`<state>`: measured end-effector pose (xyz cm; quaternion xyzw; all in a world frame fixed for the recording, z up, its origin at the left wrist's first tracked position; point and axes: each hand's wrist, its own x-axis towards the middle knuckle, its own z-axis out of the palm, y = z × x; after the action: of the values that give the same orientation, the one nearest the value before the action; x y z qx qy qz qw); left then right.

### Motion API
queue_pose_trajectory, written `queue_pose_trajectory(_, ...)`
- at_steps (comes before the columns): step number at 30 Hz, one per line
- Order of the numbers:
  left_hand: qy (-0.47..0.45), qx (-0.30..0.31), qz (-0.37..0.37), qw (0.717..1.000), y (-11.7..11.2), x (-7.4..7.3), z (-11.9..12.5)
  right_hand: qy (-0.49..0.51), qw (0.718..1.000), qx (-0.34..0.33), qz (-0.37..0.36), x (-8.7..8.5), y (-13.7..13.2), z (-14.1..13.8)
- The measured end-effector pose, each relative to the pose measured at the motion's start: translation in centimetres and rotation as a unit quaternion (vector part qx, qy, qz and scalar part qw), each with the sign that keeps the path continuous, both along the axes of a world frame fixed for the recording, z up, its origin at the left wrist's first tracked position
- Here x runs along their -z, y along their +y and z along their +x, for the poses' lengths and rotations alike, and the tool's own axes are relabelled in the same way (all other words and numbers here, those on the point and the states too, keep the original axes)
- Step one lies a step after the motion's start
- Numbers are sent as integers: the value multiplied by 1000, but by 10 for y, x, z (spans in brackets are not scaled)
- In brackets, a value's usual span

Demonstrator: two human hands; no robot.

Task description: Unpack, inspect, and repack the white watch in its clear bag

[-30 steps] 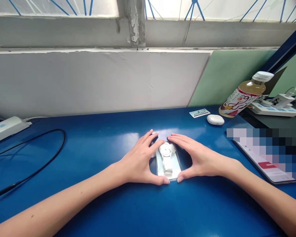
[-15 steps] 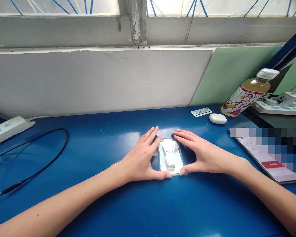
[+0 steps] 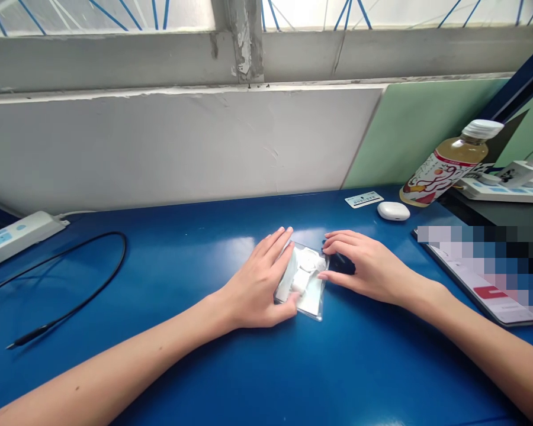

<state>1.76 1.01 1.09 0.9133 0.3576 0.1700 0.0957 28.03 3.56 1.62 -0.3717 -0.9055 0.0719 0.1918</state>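
A small clear plastic packet (image 3: pixel 311 299) lies tilted on the blue table. Inside it are a pale sheet and a white item with a round part and a narrower block; its kind I cannot make out. My left hand (image 3: pixel 264 284) rests over the packet's left side, fingers stretched out and thumb on its lower part. At the right edge is my right hand (image 3: pixel 366 260), its thumb and bent fingers apart, the tips touching or very close to the packet. Neither hand is closed round it.
A white earbud case (image 3: pixel 393 211), a printed card (image 3: pixel 364 199) and a drink bottle (image 3: pixel 444 168) stand toward the back right. Nearer on the right lies a phone or tablet (image 3: pixel 493 290). To the left are a black cable (image 3: pixel 111 275) and a white power strip (image 3: pixel 22 236).
The packet has turned on the table, its lower end swinging right. My right thumb has moved up from its lower corner to its right edge, and the right fingers have bent more.
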Motion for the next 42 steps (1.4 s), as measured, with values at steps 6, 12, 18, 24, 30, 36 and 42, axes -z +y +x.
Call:
queue_pose_trajectory(6,-32,6,5,999,2,0,-1,61,991,-76,-92,-4,-5,-5)
queue_pose_trajectory(12,-32,45,6,998,3,1,-1,48,995,-43,-71,-6,-5,-2)
queue_pose_trajectory(18,-63,61,46,995,2,3,-1,21,994,-83,-73,-2,-3,0)
queue_pose_trajectory(24,-67,37,67,995,1,3,0,12,995,-66,-75,-6,-3,0)
queue_pose_trajectory(30,14,-12,75,997,-5,-2,4,-1,995,-53,-88,-10,0,6)
queue_pose_trajectory(36,158,-20,13,987,-1,-27,-9,-2,994,-45,-102,-11,0,5)
queue_pose_trajectory(42,203,-33,-35,978,0,-40,-16,-28,993,-56,-103,-11,1,9)
